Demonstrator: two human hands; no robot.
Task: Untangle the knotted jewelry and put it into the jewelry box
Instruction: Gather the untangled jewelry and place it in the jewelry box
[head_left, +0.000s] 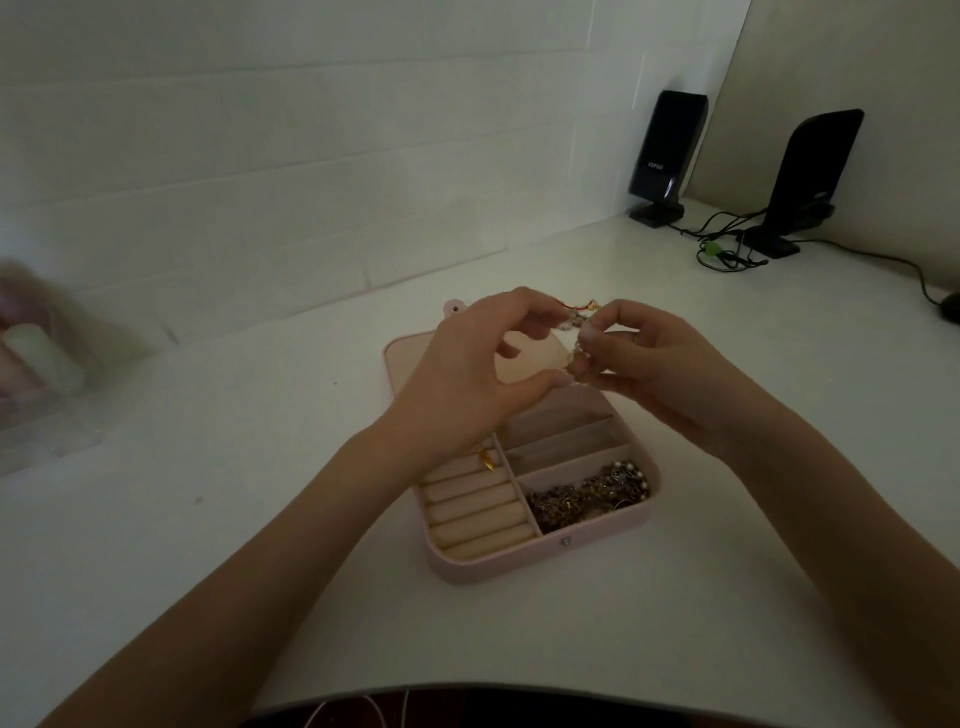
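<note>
A pink jewelry box (524, 558) lies open on the white desk, its lid flat behind it. Both hands hover above the box. My left hand (467, 374) and my right hand (654, 358) pinch a small knotted jewelry tangle (576, 322) of beads with a red thread between their fingertips. Inside the box, a heap of dark chains and pearls (592, 493) fills the front right compartment. A small gold charm (487, 460) lies at the top of the ring rolls (472, 519) on the left. My hands hide part of the lid.
Two black speakers (667, 156) (810, 182) stand at the back right with tangled cables (727, 249). A dark mouse (950, 307) sits at the right edge. A clear container (36, 374) with blurred items is at the far left. The white wall is close behind.
</note>
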